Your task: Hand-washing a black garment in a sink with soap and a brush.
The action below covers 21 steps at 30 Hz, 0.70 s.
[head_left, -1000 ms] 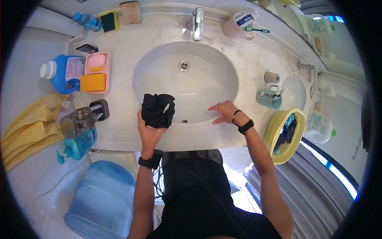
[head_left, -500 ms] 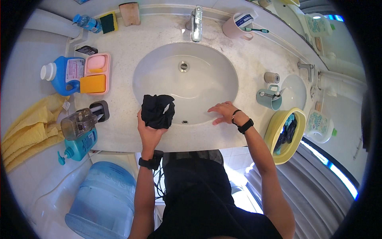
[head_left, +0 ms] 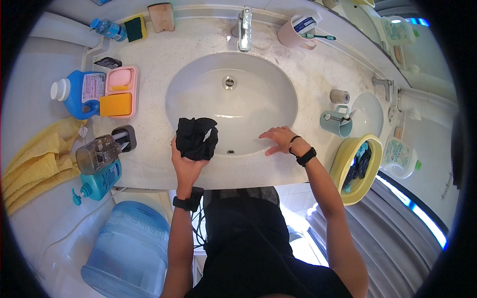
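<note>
My left hand [head_left: 189,171] grips a bunched black cloth [head_left: 197,139] over the near left rim of the white sink [head_left: 198,89]. A small pale patch shows at the cloth's right side. Its exact kind is hard to make out, and most of my left fingers are hidden beneath it. Above the near right rim, my right hand [head_left: 282,140] hangs with its fingers spread and nothing in them. The chrome faucet [head_left: 245,30] stands at the sink's far side. A round drain [head_left: 229,83] shows in the basin.
On the left are a pink soap tray [head_left: 135,74], a blue jug [head_left: 77,92], a teal pump bottle [head_left: 102,180] and a yellow towel [head_left: 44,159]. A pink cup [head_left: 293,37], a blue-green mug [head_left: 330,124] and a yellow basin [head_left: 339,175] of dark cloth are on the right.
Both hands and the black cloth stay almost in place. The bright reflection in the sink has changed from a curved line to a short, flat streak.
</note>
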Each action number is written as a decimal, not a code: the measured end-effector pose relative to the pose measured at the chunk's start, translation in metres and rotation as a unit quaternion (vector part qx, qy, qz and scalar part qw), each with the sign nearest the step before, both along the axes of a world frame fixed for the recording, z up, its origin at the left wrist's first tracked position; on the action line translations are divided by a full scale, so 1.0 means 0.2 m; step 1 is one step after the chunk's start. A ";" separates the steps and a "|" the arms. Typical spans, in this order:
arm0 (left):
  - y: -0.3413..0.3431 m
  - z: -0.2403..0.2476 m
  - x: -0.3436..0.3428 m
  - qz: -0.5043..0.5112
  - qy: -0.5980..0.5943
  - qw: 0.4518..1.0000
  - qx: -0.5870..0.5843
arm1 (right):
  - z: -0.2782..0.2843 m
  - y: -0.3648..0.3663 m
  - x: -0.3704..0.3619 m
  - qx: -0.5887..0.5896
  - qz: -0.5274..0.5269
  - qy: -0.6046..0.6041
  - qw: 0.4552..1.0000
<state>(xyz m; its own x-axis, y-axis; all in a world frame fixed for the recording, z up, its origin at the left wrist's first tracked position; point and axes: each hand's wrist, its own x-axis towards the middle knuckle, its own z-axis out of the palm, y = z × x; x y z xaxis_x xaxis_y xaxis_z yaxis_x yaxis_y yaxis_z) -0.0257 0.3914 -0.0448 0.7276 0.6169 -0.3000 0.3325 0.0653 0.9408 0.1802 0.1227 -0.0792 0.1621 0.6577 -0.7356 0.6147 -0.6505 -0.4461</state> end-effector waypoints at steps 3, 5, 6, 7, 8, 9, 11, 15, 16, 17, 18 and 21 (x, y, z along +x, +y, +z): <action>0.00 -0.01 -0.01 0.003 -0.003 1.000 -0.010 | 0.00 0.00 0.00 0.005 0.002 -0.005 1.000; 0.01 -0.04 -0.03 0.007 -0.007 1.000 -0.019 | 0.00 0.01 0.00 0.011 0.003 -0.010 1.000; 0.01 -0.04 -0.02 0.007 -0.007 1.000 -0.020 | 0.00 0.01 0.00 0.013 0.003 -0.009 1.000; 0.01 -0.03 -0.02 0.007 -0.005 1.000 -0.022 | -0.01 0.01 0.01 0.015 0.003 -0.008 1.000; 0.01 -0.03 -0.02 0.007 -0.002 1.000 -0.024 | -0.01 0.01 0.01 0.015 0.002 -0.008 1.000; 0.01 -0.03 -0.02 0.007 -0.002 1.000 -0.024 | -0.01 0.01 0.01 0.016 0.003 -0.008 1.000; 0.01 -0.02 -0.02 0.001 0.003 1.000 0.001 | -0.01 0.01 0.01 0.016 0.004 -0.007 1.000; 0.01 -0.03 -0.02 0.008 -0.009 1.000 -0.008 | -0.01 0.02 0.02 0.009 0.000 0.005 1.000; 0.01 -0.03 -0.01 0.003 -0.009 1.000 -0.003 | -0.01 0.02 0.02 0.009 -0.003 0.008 1.000; 0.01 -0.02 -0.01 -0.002 -0.009 1.000 0.002 | 0.00 0.02 0.02 0.009 -0.003 0.008 1.000; 0.01 -0.01 0.00 -0.002 -0.009 1.000 0.002 | 0.00 0.02 0.02 0.007 -0.004 0.008 1.000; 0.00 -0.01 0.00 0.006 -0.015 0.999 -0.029 | 0.00 0.02 0.02 0.008 -0.003 0.008 1.000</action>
